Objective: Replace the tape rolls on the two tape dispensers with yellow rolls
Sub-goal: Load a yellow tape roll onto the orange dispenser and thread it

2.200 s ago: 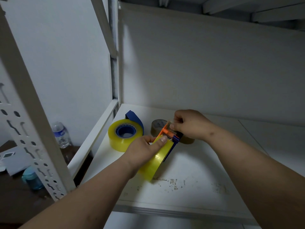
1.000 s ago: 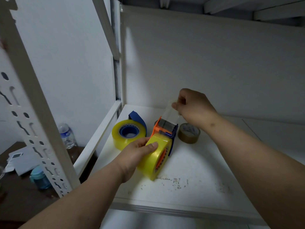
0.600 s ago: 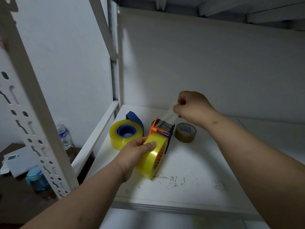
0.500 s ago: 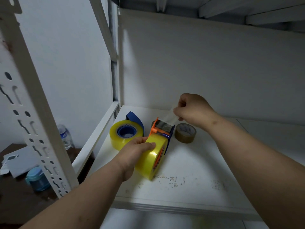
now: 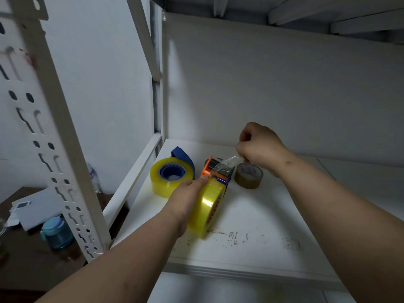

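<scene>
The left hand (image 5: 188, 194) is the nearer one, wrapped closed around the yellow roll (image 5: 207, 206) already seated in the orange dispenser (image 5: 215, 171), its thumb pressed up against the orange frame at the top of the roll; roll and dispenser stand on edge on the white shelf (image 5: 251, 215), directly under and ahead of that hand. Beyond the thumb, a clear tape strip (image 5: 226, 162) runs from the dispenser's head up to the right hand (image 5: 259, 147), which is closed in a pinch on the strip's free end, above and a little past the dispenser. The step looks like tearing the tape leader across the cutter, so it should go best with the left hand holding the dispenser still against the shelf while the right pulls the strip taut and down over the blade edge, without twisting it or letting it fold onto itself. The dispenser's long axis runs away from the person, cutter end pointing to the back of the shelf and slightly up, the roll's hole facing sideways. To the left of the left hand the blue dispenser (image 5: 182, 157) lies with a second yellow roll (image 5: 170, 177) on it, core facing up. Just below the right hand, a brown roll (image 5: 248, 176) lies flat.
</scene>
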Demonstrator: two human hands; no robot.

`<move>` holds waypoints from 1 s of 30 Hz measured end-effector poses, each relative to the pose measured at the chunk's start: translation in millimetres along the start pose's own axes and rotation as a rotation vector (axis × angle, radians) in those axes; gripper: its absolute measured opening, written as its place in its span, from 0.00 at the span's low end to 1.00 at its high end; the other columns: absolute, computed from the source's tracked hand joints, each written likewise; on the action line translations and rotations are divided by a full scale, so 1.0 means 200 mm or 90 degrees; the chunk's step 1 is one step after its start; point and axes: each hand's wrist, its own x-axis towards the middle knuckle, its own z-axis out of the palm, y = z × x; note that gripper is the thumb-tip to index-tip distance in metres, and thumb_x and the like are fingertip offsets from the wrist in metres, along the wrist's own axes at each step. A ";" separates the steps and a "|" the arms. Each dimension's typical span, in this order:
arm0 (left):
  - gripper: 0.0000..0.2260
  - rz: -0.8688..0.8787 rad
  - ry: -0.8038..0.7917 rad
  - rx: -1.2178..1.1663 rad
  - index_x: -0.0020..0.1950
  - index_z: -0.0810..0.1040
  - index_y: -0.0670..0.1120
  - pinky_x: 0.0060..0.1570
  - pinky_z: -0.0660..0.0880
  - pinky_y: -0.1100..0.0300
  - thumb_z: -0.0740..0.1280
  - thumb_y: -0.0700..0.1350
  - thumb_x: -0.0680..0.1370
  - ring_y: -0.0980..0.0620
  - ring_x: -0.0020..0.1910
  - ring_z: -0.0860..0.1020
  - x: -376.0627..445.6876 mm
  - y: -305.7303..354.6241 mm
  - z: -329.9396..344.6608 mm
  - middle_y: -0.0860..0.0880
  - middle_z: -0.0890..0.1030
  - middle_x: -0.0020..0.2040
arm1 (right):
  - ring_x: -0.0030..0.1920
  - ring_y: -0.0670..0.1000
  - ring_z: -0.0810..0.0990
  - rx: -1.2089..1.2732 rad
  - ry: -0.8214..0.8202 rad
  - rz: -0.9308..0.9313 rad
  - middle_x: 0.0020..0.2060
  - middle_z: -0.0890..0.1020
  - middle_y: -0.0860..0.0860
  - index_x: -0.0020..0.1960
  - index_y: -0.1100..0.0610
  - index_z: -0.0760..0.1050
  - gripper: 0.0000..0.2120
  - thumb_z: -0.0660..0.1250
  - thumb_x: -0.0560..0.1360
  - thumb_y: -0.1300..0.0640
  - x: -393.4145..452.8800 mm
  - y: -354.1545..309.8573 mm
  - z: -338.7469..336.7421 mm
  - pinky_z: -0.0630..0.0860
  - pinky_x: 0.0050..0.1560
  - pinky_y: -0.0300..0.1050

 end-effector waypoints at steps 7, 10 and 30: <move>0.17 0.061 0.059 0.091 0.50 0.78 0.48 0.56 0.77 0.44 0.67 0.61 0.75 0.40 0.53 0.80 -0.01 -0.02 0.06 0.42 0.82 0.52 | 0.42 0.61 0.80 -0.019 0.038 0.026 0.38 0.77 0.55 0.37 0.54 0.68 0.06 0.62 0.66 0.64 -0.01 0.02 -0.02 0.77 0.40 0.53; 0.16 0.080 0.078 0.120 0.49 0.77 0.48 0.53 0.78 0.47 0.66 0.61 0.76 0.41 0.52 0.80 -0.02 -0.01 0.08 0.43 0.82 0.50 | 0.42 0.60 0.80 -0.016 0.036 0.012 0.38 0.76 0.54 0.37 0.53 0.67 0.07 0.62 0.66 0.63 -0.02 0.02 -0.04 0.75 0.38 0.50; 0.19 0.108 0.090 0.169 0.53 0.77 0.47 0.56 0.76 0.45 0.59 0.61 0.78 0.43 0.50 0.79 -0.03 -0.01 0.07 0.42 0.81 0.50 | 0.34 0.49 0.74 -0.115 0.086 -0.204 0.30 0.74 0.47 0.45 0.48 0.66 0.11 0.59 0.66 0.60 -0.01 0.02 0.04 0.64 0.30 0.39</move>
